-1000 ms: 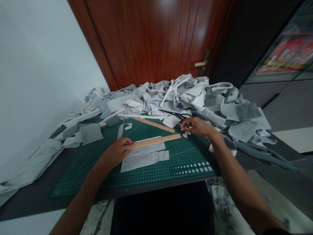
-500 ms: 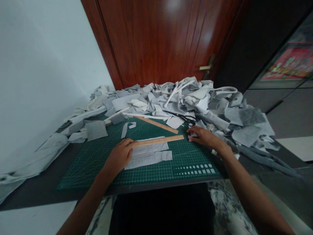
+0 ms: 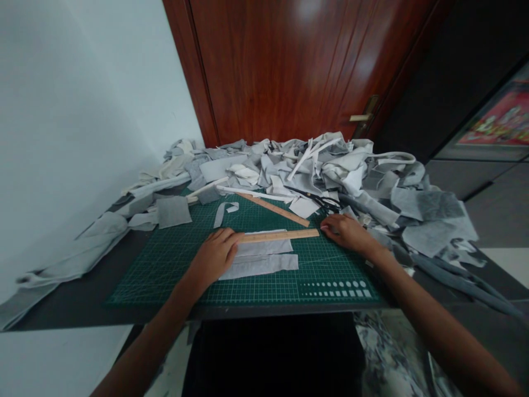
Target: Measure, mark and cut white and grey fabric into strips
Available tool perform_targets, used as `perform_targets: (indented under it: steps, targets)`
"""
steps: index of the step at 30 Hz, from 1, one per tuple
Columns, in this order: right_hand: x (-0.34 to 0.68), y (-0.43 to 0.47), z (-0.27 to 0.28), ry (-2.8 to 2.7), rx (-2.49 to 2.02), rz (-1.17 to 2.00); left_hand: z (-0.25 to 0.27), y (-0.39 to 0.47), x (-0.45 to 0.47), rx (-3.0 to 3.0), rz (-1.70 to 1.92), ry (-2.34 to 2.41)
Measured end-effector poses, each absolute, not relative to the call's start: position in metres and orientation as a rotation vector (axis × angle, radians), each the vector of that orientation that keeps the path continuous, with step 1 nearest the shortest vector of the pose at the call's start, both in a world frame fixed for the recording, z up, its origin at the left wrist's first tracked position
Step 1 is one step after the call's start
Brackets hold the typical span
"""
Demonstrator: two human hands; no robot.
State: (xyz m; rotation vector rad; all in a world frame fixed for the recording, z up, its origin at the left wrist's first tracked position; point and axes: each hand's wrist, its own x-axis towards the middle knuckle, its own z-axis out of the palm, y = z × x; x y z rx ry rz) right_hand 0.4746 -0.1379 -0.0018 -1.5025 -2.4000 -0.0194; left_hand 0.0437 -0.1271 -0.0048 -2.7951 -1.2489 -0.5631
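My left hand (image 3: 217,251) presses on the left end of a wooden ruler (image 3: 281,235), its fingers closed over that end. The ruler lies across a pale grey fabric piece (image 3: 264,248). A second pale grey strip (image 3: 264,266) lies just below, partly behind my hand. My right hand (image 3: 345,232) rests by the ruler's right end, fingers drawn together; what they hold, if anything, is hidden. Black-handled scissors (image 3: 326,204) lie just beyond it. Another wooden ruler (image 3: 275,209) slants across the green cutting mat (image 3: 165,270).
Grey and white fabric scraps (image 3: 273,165) are heaped along the back of the dark table (image 3: 78,300) and down both sides. A small curled strip (image 3: 221,214) lies on the mat. Behind stand a wooden door (image 3: 289,71) and a white wall (image 3: 82,99).
My right hand's fingers have drawn together, and the hand is closer to the ruler's right end. My left hand stays on the ruler. The whole view has shifted slightly.
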Motion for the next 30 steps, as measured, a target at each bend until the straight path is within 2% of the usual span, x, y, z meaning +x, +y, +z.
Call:
perform_targets:
  steps: [5, 14, 23, 30]
  targets:
    - [0.454, -0.126, -0.002, -2.178, -1.308, 0.277, -0.005, -0.133, 0.049, -2.795, -0.569, -1.247]
    - [0.350, -0.113, 0.009, -2.306, -0.902, 0.438, -0.012, -0.133, 0.055, -2.806, -0.654, -1.215]
    - [0.297, -0.114, -0.009, -2.167, -1.043, 0.618, -0.016, -0.141, 0.057, -2.800, -0.647, -1.241]
    - [0.288, -0.112, -0.007, -2.171, -1.062, 0.617, -0.011, -0.143, 0.059, -2.811, -0.629, -1.255]
